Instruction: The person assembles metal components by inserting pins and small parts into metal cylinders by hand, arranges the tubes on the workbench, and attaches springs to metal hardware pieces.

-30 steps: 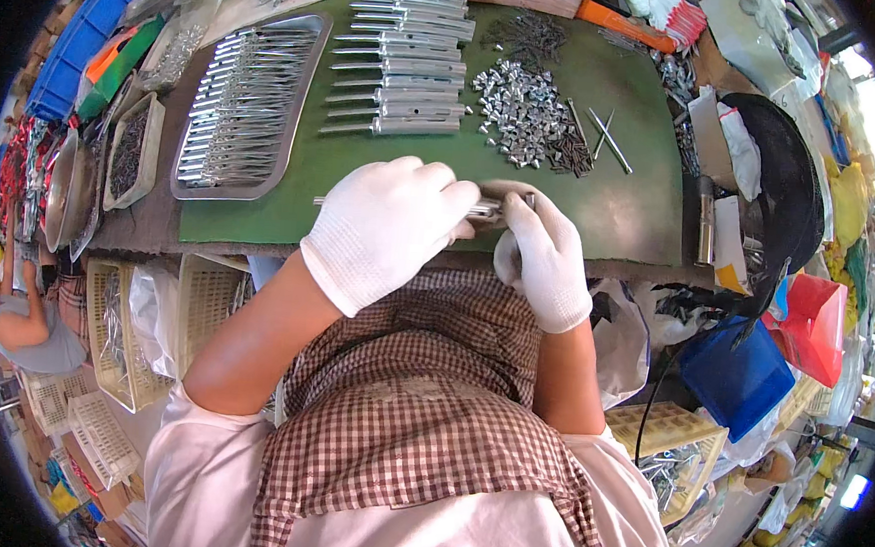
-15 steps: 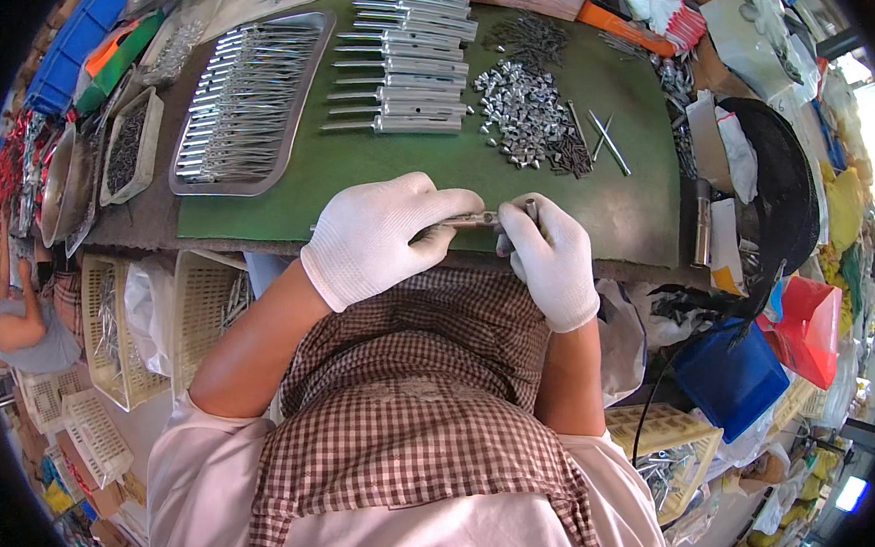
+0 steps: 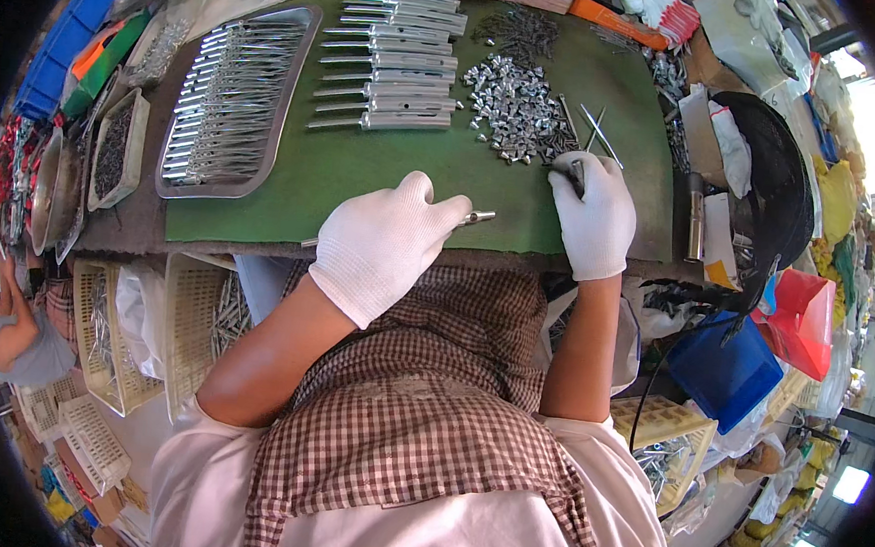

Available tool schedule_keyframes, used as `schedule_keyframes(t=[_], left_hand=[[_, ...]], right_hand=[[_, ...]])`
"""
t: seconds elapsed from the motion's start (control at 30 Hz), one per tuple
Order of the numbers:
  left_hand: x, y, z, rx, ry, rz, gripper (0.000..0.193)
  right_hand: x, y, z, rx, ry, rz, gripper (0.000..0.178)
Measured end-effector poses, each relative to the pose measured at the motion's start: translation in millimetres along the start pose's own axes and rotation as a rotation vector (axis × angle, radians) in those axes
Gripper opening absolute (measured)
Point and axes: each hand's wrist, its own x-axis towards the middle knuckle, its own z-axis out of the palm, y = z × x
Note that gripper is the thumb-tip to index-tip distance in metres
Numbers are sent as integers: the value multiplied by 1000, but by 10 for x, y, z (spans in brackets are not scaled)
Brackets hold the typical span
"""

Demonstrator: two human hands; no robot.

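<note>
My left hand [image 3: 379, 240], in a white knitted glove, is wrapped round a silver metal tube [image 3: 478, 218]. One end of the tube sticks out past the fingers; a thin rod shows on the hand's other side. Gloved as well, my right hand [image 3: 597, 215] is at the lower right of a heap of small silver metal fittings [image 3: 516, 108]. Its fingers are pinched over something dark that I cannot make out. Two thin silver pins [image 3: 606, 135] lie just beyond it. A row of silver tubes with thin rods [image 3: 408, 93] lies on the green mat [image 3: 364, 164].
A metal tray [image 3: 209, 194] of thin rods stands at the left. Dark small pins [image 3: 517, 36] are heaped at the back. A bin of dark parts [image 3: 117, 151] is farther left, a blue bin [image 3: 727, 376] at lower right. Plastic crates stand below the table.
My right hand has left the tube's end and moved right to the small parts. My left hand still holds the tube, lying slightly more to the left.
</note>
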Motion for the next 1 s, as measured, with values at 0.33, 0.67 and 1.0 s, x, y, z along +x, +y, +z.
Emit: schedule_keyframes(t=[0.33, 0.67, 1.0], left_hand=[[26, -25, -43, -32, -75, -14, 18], [10, -47, 0, -56, -43, -10, 19], [31, -33, -21, -81, -75, -26, 18]], right_hand=[[-187, -386, -104, 267, -226, -144, 13], [-167, -418, 56, 340, -167, -127, 16], [86, -202, 102, -123, -76, -149, 13]])
